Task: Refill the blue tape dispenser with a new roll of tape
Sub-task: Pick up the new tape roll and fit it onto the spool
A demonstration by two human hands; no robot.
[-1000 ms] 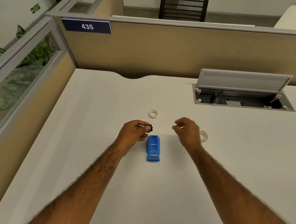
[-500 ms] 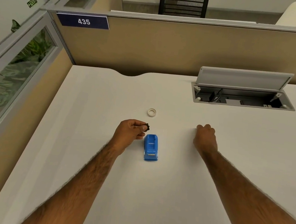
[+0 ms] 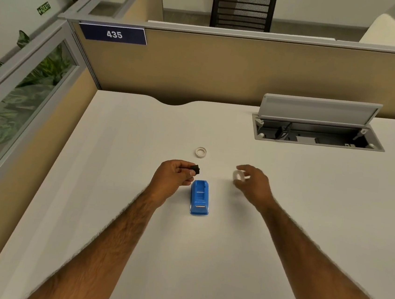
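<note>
At the left edge of the frame, green leafy plants (image 3: 19,96) show behind a glass panel in a grey metal frame. Above and to the right, a dark blue plate (image 3: 113,34) with white figures "435" sits on a tan fabric partition (image 3: 224,71).

The left hand (image 3: 174,176), just left of the frame's centre, is curled closed, with its thumb and fingertips pinching a small black hub (image 3: 195,170) that looks like hard plastic with a notched edge. The hub is held above the smooth, matte white desk (image 3: 114,189), just beyond the far end of the blue tape dispenser (image 3: 199,197).

The dispenser stands on the desk at the centre of the frame, between the two hands and touching neither. It is glossy blue plastic, a wedge-shaped body with an open slot at the far end and a small pale strip near its near end. Further up the frame, a thin white ring (image 3: 200,152) lies flat on the desk, apart from both hands.

Right of centre, the right hand (image 3: 253,184) is half closed, with its thumb and fingers round a white tape roll (image 3: 239,176), which is blurred, lifted off the desk.

In the upper right, a grey metal cable tray (image 3: 314,137) is set into the desk, its flat lid propped open.
</note>
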